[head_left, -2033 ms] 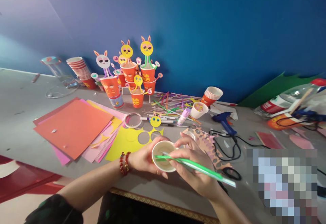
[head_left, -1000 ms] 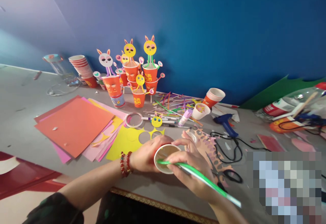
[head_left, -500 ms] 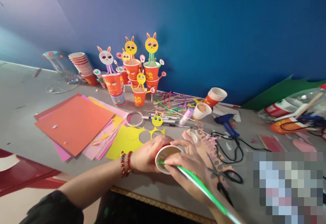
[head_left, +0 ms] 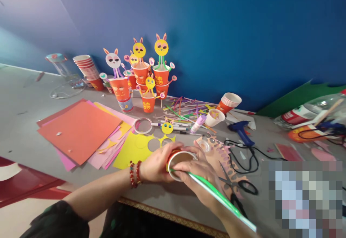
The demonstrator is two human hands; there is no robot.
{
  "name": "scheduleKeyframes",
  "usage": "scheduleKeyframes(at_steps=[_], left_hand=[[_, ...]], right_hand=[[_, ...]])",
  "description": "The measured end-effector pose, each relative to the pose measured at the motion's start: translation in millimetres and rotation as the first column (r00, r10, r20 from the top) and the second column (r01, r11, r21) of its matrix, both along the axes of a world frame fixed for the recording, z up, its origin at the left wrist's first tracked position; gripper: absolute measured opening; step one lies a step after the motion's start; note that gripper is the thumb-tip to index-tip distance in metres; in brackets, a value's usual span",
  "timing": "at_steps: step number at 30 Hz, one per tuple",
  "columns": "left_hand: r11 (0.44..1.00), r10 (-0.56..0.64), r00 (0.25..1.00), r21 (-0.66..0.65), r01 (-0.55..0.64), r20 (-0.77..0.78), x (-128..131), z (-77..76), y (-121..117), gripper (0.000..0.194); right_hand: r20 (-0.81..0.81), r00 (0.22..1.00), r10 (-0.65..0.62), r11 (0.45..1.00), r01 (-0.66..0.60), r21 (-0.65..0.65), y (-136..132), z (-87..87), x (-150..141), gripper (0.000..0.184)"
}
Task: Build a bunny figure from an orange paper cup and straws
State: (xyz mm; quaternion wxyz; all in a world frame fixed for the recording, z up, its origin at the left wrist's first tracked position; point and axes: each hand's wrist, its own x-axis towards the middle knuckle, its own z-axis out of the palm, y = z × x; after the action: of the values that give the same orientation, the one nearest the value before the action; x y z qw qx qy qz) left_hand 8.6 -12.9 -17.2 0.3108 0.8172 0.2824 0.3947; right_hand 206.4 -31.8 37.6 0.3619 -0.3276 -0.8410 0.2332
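Note:
My left hand, with red beads at the wrist, is wrapped round the side of a red paper cup whose mouth tilts towards me. Fingers of my right hand reach into the cup's mouth and pinch green and white straws. One end of the straws is at the cup's inner wall; the rest runs back over my right hand and forearm. My fingers hide part of the contact inside. Just beyond my left hand lies a yellow sheet with round holes, near a yellow bunny-face cutout.
Scissors lie right of my right hand, near a blue glue gun and its black cord. Finished bunny cups stand at the back. Coloured paper is stacked on the left. Loose straws and a glue stick lie behind.
The cup has tilted and shifted slightly right in my hands, showing more of its red side. The straws' free end has swung a little lower. Both hands keep hold.

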Motion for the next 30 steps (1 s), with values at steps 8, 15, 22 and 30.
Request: scheduleKeyframes(at_steps=[8,15,22,30], left_hand=[[0.996,-0.032,0.999,0.082,0.035,-0.035,-2.5,-1.7,0.7,0.098],[0.997,-0.073,0.997,-0.01,0.074,0.04,2.0,8.5,1.8,0.087],[0.99,-0.136,0.991,-0.045,0.136,-0.014,1.0,10.7,2.1,0.093],[0.975,-0.101,0.993,-0.193,0.109,0.054,0.1,9.1,-0.5,0.1]], right_hand=[[0.038,0.998,0.042,0.998,-0.04,-0.047,-1.5,3.4,-3.7,0.009],[0.104,0.994,0.022,0.997,-0.014,-0.071,-3.3,17.2,3.4,0.011],[0.106,0.991,0.084,0.992,-0.074,-0.101,1.4,11.7,3.5,0.012],[0.013,0.994,-0.109,0.994,0.109,-0.007,3.0,12.7,10.5,0.012]])
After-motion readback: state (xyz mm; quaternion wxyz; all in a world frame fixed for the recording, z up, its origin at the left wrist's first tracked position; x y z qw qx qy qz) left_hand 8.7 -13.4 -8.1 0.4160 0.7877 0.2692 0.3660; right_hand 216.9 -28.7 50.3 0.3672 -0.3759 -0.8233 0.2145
